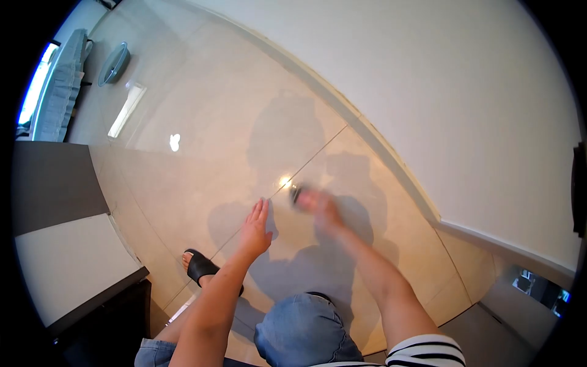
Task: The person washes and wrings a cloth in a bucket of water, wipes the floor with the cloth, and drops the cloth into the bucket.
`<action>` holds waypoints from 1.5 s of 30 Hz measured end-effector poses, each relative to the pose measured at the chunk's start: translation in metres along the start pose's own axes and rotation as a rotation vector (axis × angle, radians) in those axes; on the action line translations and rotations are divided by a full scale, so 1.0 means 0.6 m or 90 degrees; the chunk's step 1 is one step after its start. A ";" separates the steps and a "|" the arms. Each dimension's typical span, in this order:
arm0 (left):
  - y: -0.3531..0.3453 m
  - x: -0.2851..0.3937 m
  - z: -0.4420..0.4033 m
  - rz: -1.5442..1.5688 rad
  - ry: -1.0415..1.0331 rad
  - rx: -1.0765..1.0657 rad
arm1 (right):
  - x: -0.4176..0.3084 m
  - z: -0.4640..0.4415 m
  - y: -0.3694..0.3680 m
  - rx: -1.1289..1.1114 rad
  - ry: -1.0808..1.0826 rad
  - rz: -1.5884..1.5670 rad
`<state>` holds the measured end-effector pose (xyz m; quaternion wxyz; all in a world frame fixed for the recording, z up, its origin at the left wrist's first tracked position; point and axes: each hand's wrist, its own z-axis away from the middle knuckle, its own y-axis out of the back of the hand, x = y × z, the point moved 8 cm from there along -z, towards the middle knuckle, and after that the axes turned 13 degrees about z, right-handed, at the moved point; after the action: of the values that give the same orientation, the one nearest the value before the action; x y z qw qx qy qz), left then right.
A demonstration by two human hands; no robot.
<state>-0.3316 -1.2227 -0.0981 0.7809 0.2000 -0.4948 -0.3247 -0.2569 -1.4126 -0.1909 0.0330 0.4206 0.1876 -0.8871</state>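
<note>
Over the tiled floor [202, 177], my left hand [255, 232] is open, its fingers stretched forward with nothing in them. To its right, my right hand [321, 207] is closed around a small dark object [296, 194], smeared by motion, whose kind I cannot make out. The front end of that object is close to a thin dark joint [315, 155] between tiles. Whether it touches the floor is unclear. A bright reflection shines just ahead of it.
A white wall [452, 110] with a skirting edge runs along the right. My foot in a black sandal [202, 266] is at lower left, near a white and dark cabinet [73, 263]. An oval grey-green basin [114, 64] and a cloth-covered piece [64, 92] are at far left.
</note>
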 end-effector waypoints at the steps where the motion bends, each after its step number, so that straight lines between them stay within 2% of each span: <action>1: -0.007 0.006 -0.007 -0.014 0.002 -0.027 | 0.005 0.069 -0.042 -0.155 0.029 0.268; 3: -0.012 0.016 -0.015 -0.022 0.014 -0.043 | 0.030 0.159 -0.077 -0.288 0.521 0.758; 6: -0.001 0.011 -0.015 -0.008 0.040 -0.012 | -0.045 0.084 -0.037 -0.085 0.519 0.705; 8: 0.012 -0.002 -0.016 -0.007 0.039 0.010 | -0.137 0.016 -0.012 0.112 0.512 0.720; 10: 0.026 -0.042 -0.015 -0.016 0.057 0.045 | -0.213 -0.039 -0.010 0.198 0.459 0.628; 16: 0.081 -0.157 -0.035 -0.022 0.179 0.093 | -0.215 -0.223 -0.063 0.210 0.477 0.685; 19: 0.089 -0.185 -0.029 -0.026 0.194 0.061 | -0.232 -0.298 -0.119 0.296 0.536 0.770; 22: 0.103 -0.177 -0.015 -0.068 0.168 0.024 | -0.252 -0.352 -0.174 0.239 0.533 0.773; 23: 0.104 -0.166 -0.012 -0.082 0.154 0.011 | -0.255 -0.351 -0.192 0.264 0.566 0.809; 24: 0.104 -0.159 -0.009 -0.075 0.154 0.016 | -0.250 -0.350 -0.208 0.188 0.582 0.837; 26: 0.106 -0.150 -0.009 -0.062 0.151 0.028 | -0.240 -0.339 -0.238 0.035 0.613 0.885; 29: 0.091 -0.170 -0.016 -0.086 0.176 0.023 | -0.174 -0.239 -0.244 -0.069 0.643 0.860; 33: 0.096 -0.158 -0.013 -0.127 0.172 0.026 | -0.044 -0.044 -0.189 -0.253 0.500 0.877; 35: 0.086 -0.165 -0.011 -0.111 0.182 0.051 | 0.011 0.045 -0.156 -0.270 0.422 0.878; 36: 0.080 -0.162 -0.015 -0.102 0.183 0.065 | 0.014 0.066 -0.140 -0.263 0.404 0.861; 38: 0.062 -0.124 -0.007 -0.097 0.179 -0.002 | 0.013 0.088 -0.115 -0.252 0.367 0.823; 39: 0.056 -0.107 -0.008 -0.097 0.177 -0.033 | -0.025 0.071 -0.112 -0.215 0.407 0.709; 41: 0.043 -0.077 -0.022 -0.131 0.125 -0.042 | -0.133 0.019 -0.087 -0.020 0.436 0.617; 43: 0.029 -0.063 -0.049 -0.193 0.090 -0.020 | -0.206 -0.075 -0.064 0.144 0.551 0.653; 45: 0.036 -0.051 -0.071 -0.206 0.124 -0.036 | -0.265 -0.181 -0.054 0.209 0.581 0.659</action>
<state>-0.2955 -1.1861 -0.1226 0.7679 0.2855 -0.3688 -0.4390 -0.0816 -1.3590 -0.1227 0.3049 0.7849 -0.1775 -0.5093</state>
